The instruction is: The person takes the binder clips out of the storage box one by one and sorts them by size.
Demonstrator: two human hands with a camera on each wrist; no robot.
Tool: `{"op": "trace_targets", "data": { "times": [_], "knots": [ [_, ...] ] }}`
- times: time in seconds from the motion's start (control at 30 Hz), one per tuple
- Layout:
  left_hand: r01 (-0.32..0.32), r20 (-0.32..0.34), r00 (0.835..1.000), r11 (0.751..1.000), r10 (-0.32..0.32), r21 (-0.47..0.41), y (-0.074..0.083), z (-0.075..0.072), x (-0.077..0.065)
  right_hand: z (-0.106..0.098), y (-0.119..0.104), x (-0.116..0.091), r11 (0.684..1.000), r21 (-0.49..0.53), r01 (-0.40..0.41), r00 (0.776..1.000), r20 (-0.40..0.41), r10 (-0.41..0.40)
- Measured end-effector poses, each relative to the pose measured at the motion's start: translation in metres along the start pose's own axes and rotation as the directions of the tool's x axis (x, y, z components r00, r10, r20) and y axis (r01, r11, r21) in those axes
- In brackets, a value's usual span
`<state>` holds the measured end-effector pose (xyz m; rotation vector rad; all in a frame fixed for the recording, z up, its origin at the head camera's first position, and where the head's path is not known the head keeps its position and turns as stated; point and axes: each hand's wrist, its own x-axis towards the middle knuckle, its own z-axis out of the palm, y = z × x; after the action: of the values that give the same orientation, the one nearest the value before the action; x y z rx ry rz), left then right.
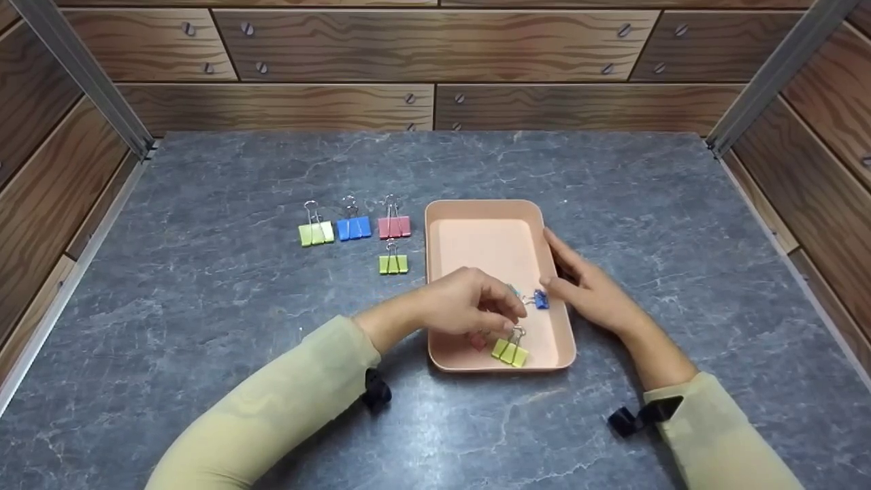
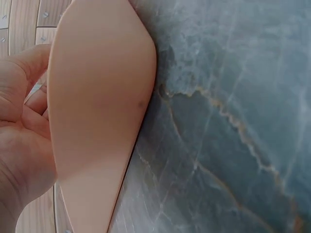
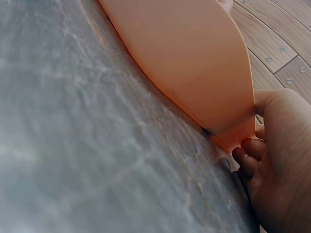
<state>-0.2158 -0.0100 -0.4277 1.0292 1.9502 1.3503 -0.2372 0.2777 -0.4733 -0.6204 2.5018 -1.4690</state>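
A peach tray (image 1: 500,202) lies on the tabletop. My left hand (image 1: 469,303) reaches over its near-left wall, fingers bent, thumb and fingertips by the wire handles of a yellow-green binder clip (image 1: 510,352). Whether they pinch the handles cannot be told. A pink binder clip (image 1: 478,339) is partly hidden under that hand, and a bit of a teal clip (image 1: 514,290) shows behind it. Near the right wall lies a small blue binder clip (image 1: 541,299). My right hand (image 1: 599,296) grips this right wall, thumb over the rim, fingers (image 3: 250,150) outside.
Left of the tray stand a yellow-green clip (image 1: 316,233), a blue clip (image 1: 354,228) and a pink clip (image 1: 395,226) in a row. A smaller yellow-green clip (image 1: 393,264) sits below the pink one. Wood-patterned panels (image 1: 435,47) enclose the grey marbled tabletop (image 1: 272,156).
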Motion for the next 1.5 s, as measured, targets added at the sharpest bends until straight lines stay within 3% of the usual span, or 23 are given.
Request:
{"op": "trace_targets", "data": {
  "times": [0.5, 1.07, 1.5],
  "knots": [
    [-0.012, 0.040, 0.999, 0.999, 0.010, 0.052, -0.0034, 0.0051, 0.0044, 0.0005, -0.0016, -0.0001, 1.000, -0.006, -0.018, 1.000, 0.003, 0.018],
    [-0.020, 0.031, 0.999, 0.992, 0.016, 0.125, -0.0037, 0.0082, 0.0072, 0.0007, -0.0021, 0.0002, 1.000, 0.013, -0.014, 1.000, 0.002, 0.014],
    [-0.046, 0.006, 0.999, 0.993, 0.046, 0.106, -0.0032, 0.0103, 0.0078, 0.0003, -0.0020, -0.0004, 1.000, 0.002, -0.020, 1.000, 0.003, 0.020]
  ]
}}
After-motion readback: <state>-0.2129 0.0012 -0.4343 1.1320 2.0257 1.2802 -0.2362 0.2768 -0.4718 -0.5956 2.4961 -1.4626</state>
